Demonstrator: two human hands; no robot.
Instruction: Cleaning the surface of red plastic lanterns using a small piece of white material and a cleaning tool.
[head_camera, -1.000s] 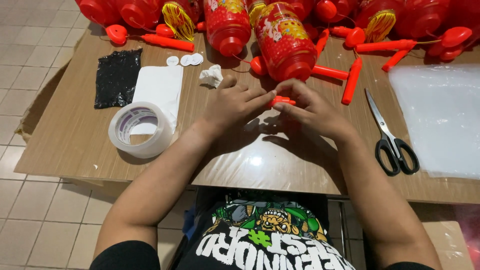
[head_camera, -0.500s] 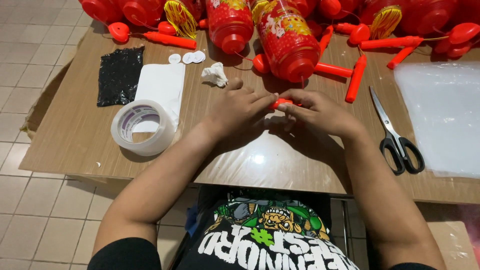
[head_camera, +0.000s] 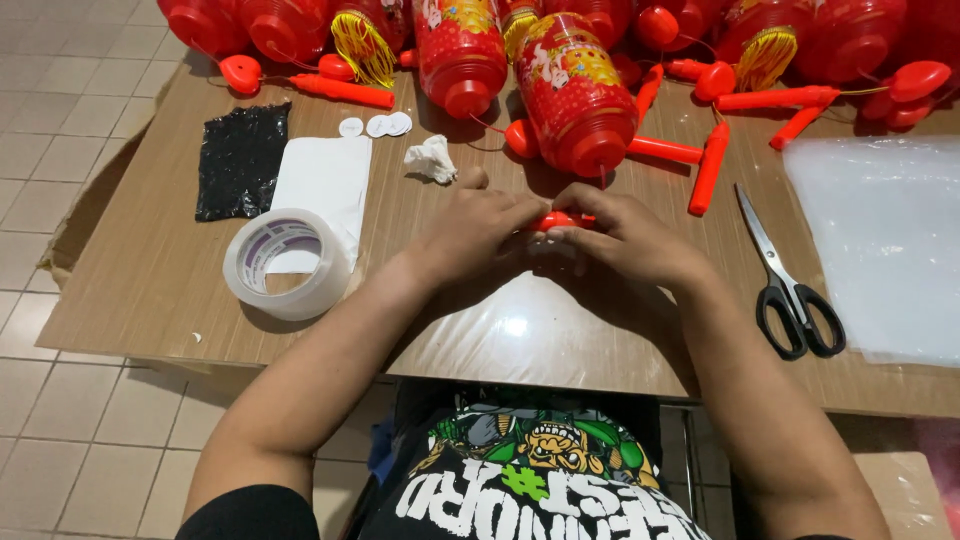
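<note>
Both hands are brought together over the surface (head_camera: 150, 290), just in front of the large red lantern (head_camera: 575, 95); the grip of the left hand (head_camera: 475, 232) and of the right hand (head_camera: 625, 238) is closed on a small orange-red piece (head_camera: 558, 220), which is pinched between the fingertips of both. Only a short part of the piece is seen, the rest being hidden by the fingers. A roll of clear tape (head_camera: 288, 265) is set well to the left of the lantern, nearer the surface's front edge, partly on a white sheet (head_camera: 325, 180), with a black glittery sheet (head_camera: 240, 160) further left. A crumpled white scrap (head_camera: 432, 158) is found just left of the lantern. Black-handled scissors (head_camera: 790, 275) are laid to the lantern's right, beside a clear plastic sheet (head_camera: 890, 240). Orange sticks (head_camera: 708, 168) are scattered right of the lantern
</note>
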